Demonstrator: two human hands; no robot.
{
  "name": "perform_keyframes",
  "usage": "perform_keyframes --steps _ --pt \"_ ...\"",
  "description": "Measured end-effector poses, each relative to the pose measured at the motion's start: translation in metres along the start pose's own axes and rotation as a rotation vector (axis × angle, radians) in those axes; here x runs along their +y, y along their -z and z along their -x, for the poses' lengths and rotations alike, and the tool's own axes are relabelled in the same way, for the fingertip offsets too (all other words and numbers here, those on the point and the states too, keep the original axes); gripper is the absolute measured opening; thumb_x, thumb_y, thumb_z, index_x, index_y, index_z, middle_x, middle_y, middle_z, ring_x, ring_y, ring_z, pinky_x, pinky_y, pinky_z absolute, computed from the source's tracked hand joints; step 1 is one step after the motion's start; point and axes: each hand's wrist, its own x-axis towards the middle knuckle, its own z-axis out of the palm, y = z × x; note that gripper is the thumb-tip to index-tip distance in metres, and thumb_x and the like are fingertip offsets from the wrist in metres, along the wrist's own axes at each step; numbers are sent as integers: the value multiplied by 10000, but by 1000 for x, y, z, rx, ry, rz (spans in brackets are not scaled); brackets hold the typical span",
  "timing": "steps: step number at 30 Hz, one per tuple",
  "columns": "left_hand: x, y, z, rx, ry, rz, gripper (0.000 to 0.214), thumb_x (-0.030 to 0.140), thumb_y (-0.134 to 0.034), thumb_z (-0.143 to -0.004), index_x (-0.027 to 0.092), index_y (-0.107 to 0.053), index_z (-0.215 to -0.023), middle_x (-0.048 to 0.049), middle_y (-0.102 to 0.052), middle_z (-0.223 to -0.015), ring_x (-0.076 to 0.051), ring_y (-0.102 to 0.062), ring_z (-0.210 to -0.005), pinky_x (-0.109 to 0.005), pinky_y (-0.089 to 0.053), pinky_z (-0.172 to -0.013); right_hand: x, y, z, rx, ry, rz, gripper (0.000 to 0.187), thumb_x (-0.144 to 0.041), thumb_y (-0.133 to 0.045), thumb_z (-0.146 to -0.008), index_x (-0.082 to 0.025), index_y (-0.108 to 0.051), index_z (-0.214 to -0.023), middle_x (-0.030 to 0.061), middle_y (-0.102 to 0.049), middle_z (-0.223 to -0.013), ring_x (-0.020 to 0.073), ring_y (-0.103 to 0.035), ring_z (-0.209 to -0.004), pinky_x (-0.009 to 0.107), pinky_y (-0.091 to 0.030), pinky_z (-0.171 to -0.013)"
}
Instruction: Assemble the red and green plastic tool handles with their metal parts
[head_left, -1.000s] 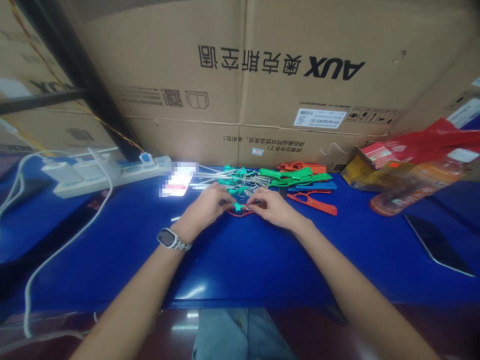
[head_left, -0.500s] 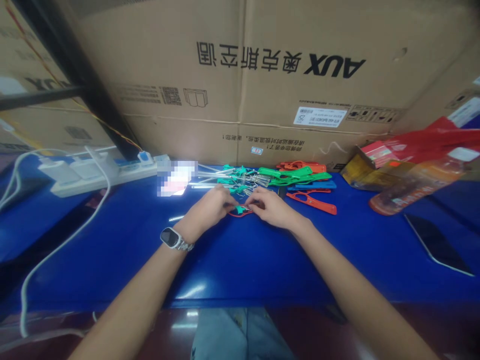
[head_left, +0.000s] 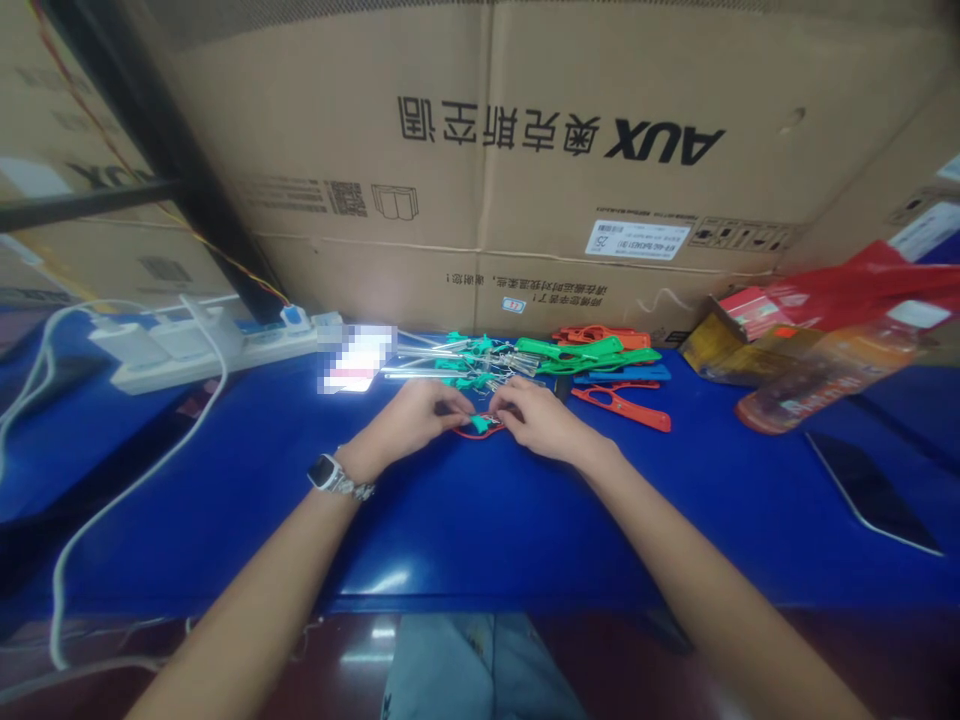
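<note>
Low over the blue table, both hands meet at a red plastic handle shell (head_left: 470, 434) with a small green plastic piece (head_left: 478, 424) and thin metal bits in it. My left hand (head_left: 424, 415) pinches at its left end, fingertips beside the green piece. My right hand (head_left: 531, 415) is closed with thumb and fingertips at the shell's right end, hiding part of it. Just behind lies a pile of silver metal rods (head_left: 420, 352) with green plastic parts (head_left: 459, 350) and small springs or wires. Green handle shells (head_left: 592, 350) are stacked right of them.
An orange-red shell (head_left: 626, 407) and a blue one (head_left: 626, 373) lie to the right. Farther right are a drink bottle (head_left: 832, 370), an open box (head_left: 720, 345) and a phone (head_left: 870, 490). A power strip (head_left: 217, 350) stands left; a large carton (head_left: 465, 200) closes off the back.
My left hand has shifted slightly left and down, so more of the green piece shows. My right hand stays almost in place at the shell. The view has tilted a little.
</note>
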Motion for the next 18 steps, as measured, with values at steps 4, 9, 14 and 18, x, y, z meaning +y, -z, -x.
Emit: perform_keyframes --steps 4,9,14,18 --pt "-3 -1 2 33 -69 -72 93 174 -710 -826 204 -772 -888 -19 -782 -848 -172 -704 -775 -288 -534 -741 -1 0 1 2 -16 10 175 -121 -512 -896 -216 -656 -929 38 -543 -934 181 -568 -853 316 -421 -789" --pt "-4 -2 2 51 -147 -196 113 180 -704 -838 236 -786 -891 -19 -762 -839 -181 -648 -795 -304 -490 -741 -2 -1 2 58 5 -17 147 -132 -541 -893 -209 -655 -943 37 -563 -945 162 -579 -813 298 -431 -761" --pt "-6 -3 1 15 -171 -201 121 167 -680 -853 224 -782 -884 -28 -732 -803 -182 -609 -791 -316 -466 -750 -15 -3 2 148 64 -37 97 -205 -594 -883 -204 -651 -962 30 -577 -941 134 -562 -727 271 -422 -678" --pt "-9 -3 2 7 -210 -208 104 211 -659 -873 229 -762 -879 -26 -714 -843 -187 -600 -832 -329 -460 -790 -21 -8 -1 100 116 -14 91 -214 -651 -848 -213 -659 -939 4 -584 -845 136 -546 -716 265 -403 -674"
